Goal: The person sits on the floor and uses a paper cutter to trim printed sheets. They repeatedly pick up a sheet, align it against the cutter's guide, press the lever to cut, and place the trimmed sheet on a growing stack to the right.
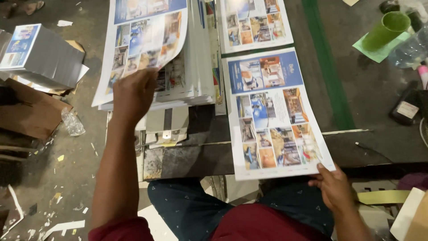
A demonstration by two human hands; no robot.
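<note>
Left hand: your left hand (133,91) is curled onto the lower edge of the top printed sheet (145,42), fingers folded over the paper, which curves up off the stack of sheets (196,67) beneath it
Right hand: your right hand (334,187) pinches the near right corner of the single printed sheet (272,114), thumb on top, the other fingers under the paper and out of sight
Where the sheets are: the lifted sheet sits at the left on the stack; the single sheet lies flat to its right on the dark work surface (196,156), its near edge hanging over your lap; a further printed sheet (254,22) lies just beyond it
Step in hand: by my reading, you are peeling one sheet off the stack while steadying the one already laid out
Next move calls for: I judge a clean separation matters, so that only one sheet comes away, and a light grip that does not crease the corner
Around you: a block of trimmed prints (35,53) at far left, a green cup (385,29) at far right, paper scraps on the floor (58,196)
</note>
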